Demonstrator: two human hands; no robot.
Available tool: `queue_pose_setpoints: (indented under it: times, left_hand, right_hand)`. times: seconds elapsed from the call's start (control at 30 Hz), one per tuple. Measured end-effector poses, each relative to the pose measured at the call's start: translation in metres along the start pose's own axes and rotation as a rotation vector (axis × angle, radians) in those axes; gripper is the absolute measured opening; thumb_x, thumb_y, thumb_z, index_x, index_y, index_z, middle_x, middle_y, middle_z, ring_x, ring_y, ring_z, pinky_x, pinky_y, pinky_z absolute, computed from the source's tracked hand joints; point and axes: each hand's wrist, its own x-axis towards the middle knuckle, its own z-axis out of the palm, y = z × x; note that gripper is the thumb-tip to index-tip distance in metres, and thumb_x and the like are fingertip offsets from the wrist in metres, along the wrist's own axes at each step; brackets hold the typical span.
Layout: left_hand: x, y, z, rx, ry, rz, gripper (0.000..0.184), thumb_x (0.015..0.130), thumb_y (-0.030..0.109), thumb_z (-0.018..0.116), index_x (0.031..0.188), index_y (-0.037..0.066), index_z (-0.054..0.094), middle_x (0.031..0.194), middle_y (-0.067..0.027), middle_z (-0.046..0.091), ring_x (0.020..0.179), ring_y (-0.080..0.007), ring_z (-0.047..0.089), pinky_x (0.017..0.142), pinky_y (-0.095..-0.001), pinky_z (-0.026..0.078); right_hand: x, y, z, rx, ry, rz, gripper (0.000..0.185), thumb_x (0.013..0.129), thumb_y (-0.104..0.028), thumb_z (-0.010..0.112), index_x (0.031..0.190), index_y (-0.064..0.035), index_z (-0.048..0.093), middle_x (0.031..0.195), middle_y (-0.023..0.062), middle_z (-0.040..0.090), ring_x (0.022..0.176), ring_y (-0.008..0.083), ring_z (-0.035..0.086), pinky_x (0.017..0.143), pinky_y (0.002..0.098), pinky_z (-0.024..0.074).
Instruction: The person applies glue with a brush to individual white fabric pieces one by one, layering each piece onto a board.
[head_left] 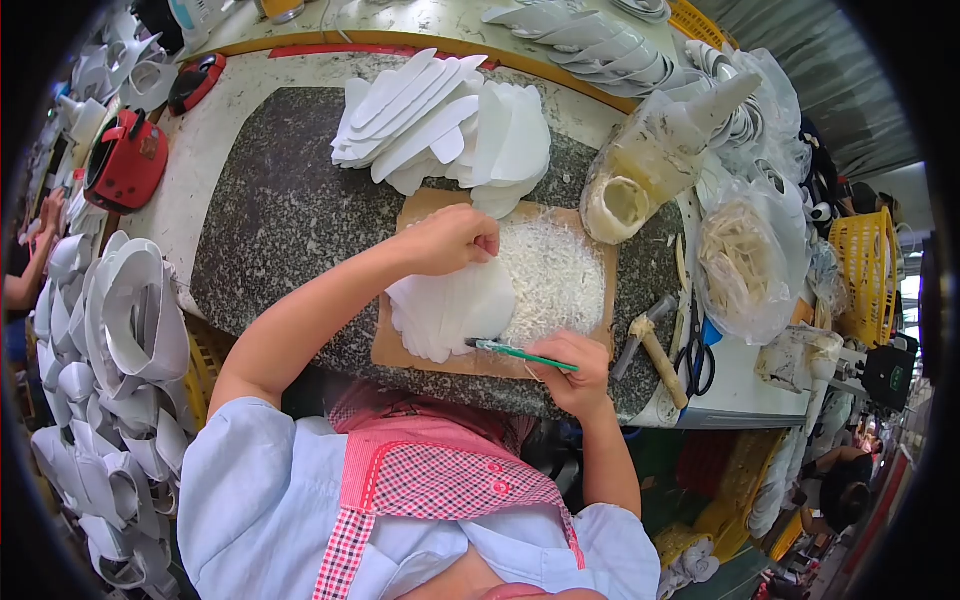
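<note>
While left hand (458, 240) curls over fanned white sheets (450, 312), grip unclear, right hand (574, 372) pinches green-handled brush (520, 353); likely brushing step, next stroke needs steadiness.

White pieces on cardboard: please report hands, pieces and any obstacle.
Left hand at upper edge of white pieces. Right hand grips green brush, tip at lower edge. Pieces overlap on cardboard. Wooden-handled tool to right, apparently not blocking.

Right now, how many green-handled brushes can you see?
1: the green-handled brush, held in the right hand, its tip near the edge of the fanned white pieces on the cardboard. Others could be hidden.
</note>
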Motion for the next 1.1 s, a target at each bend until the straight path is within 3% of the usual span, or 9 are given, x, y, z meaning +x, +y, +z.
queue_pose_setpoints:
  times: [0.23,0.33,0.53,0.63,0.83,0.93,1.0,1.07,1.1]
  left_hand:
    - [0.006,-0.009,0.016,0.099,0.139,0.172,0.011,0.080,0.011,0.061,0.085,0.001,0.062,0.080,-0.0153,0.063,0.082,-0.0314,0.059,0.073,-0.0413,0.045]
    - [0.002,0.000,0.014,-0.030,0.231,0.039,0.014,0.081,0.015,0.062,0.083,0.001,0.062,0.080,-0.0154,0.063,0.084,-0.0321,0.059,0.075,-0.0414,0.045]
    - [-0.004,-0.003,0.004,0.080,0.108,0.061,0.015,0.078,0.019,0.067,0.083,0.006,0.066,0.082,-0.0099,0.062,0.084,-0.0299,0.057,0.075,-0.0399,0.045]
    - [-0.003,-0.008,0.016,0.157,0.311,0.253,0.014,0.075,0.017,0.069,0.084,0.008,0.067,0.081,-0.0071,0.063,0.083,-0.0266,0.058,0.074,-0.0380,0.045]
    - [-0.025,0.027,0.001,-0.320,0.729,0.147,0.011,0.070,0.010,0.069,0.078,0.008,0.062,0.075,-0.0023,0.057,0.082,-0.0219,0.055,0.069,-0.0326,0.046]
    - [-0.047,0.010,0.027,0.404,0.774,0.730,0.011,0.067,0.011,0.065,0.074,0.008,0.057,0.074,-0.0007,0.055,0.080,-0.0178,0.054,0.064,-0.0300,0.044]
    - [-0.067,0.006,0.052,0.654,0.454,0.692,0.012,0.064,0.015,0.060,0.072,0.009,0.054,0.075,0.0003,0.055,0.078,-0.0143,0.052,0.061,-0.0278,0.041]
    - [-0.071,0.002,0.064,0.686,0.490,0.692,0.013,0.063,0.017,0.057,0.073,0.009,0.053,0.074,0.0008,0.054,0.076,-0.0143,0.052,0.060,-0.0270,0.039]
    - [-0.071,0.001,0.066,0.704,0.508,0.697,0.014,0.062,0.018,0.056,0.073,0.009,0.053,0.073,0.0011,0.054,0.076,-0.0144,0.052,0.059,-0.0265,0.039]
  right_hand:
    - [0.002,-0.001,-0.002,0.029,0.089,0.019,0.010,0.069,0.000,0.068,0.077,-0.0019,0.065,0.065,0.0099,0.060,0.055,0.0234,0.058,0.049,0.0297,0.0420]
    - [0.005,-0.002,-0.001,0.007,0.088,0.009,0.010,0.069,0.000,0.068,0.078,-0.0020,0.064,0.065,0.0097,0.060,0.055,0.0236,0.057,0.050,0.0301,0.0421]
    - [0.004,0.000,-0.001,-0.008,0.084,-0.002,0.011,0.069,0.001,0.068,0.078,-0.0022,0.064,0.065,0.0098,0.059,0.055,0.0240,0.057,0.050,0.0304,0.0423]
    - [0.003,0.000,0.000,-0.012,0.081,-0.018,0.011,0.069,0.001,0.068,0.079,-0.0022,0.064,0.065,0.0097,0.059,0.055,0.0241,0.057,0.050,0.0302,0.0426]
    - [-0.008,-0.002,-0.026,0.181,0.341,0.170,0.009,0.073,0.004,0.065,0.081,0.0003,0.064,0.066,0.0079,0.060,0.059,0.0156,0.058,0.053,0.0270,0.0431]
    - [-0.003,0.001,-0.034,0.280,0.624,0.279,0.007,0.076,0.006,0.062,0.082,0.0022,0.064,0.067,0.0078,0.061,0.062,0.0121,0.058,0.055,0.0257,0.0435]
    - [0.010,0.008,-0.031,0.244,0.523,0.308,0.007,0.077,0.006,0.062,0.082,0.0024,0.064,0.068,0.0079,0.061,0.063,0.0119,0.058,0.055,0.0253,0.0437]
    - [0.028,0.023,-0.017,0.147,0.196,0.336,0.006,0.076,0.005,0.063,0.082,0.0019,0.065,0.068,0.0079,0.061,0.062,0.0126,0.058,0.055,0.0251,0.0439]
    - [0.038,0.032,-0.015,0.124,0.257,0.301,0.006,0.076,0.003,0.064,0.082,0.0012,0.065,0.068,0.0077,0.061,0.061,0.0129,0.058,0.055,0.0250,0.0438]
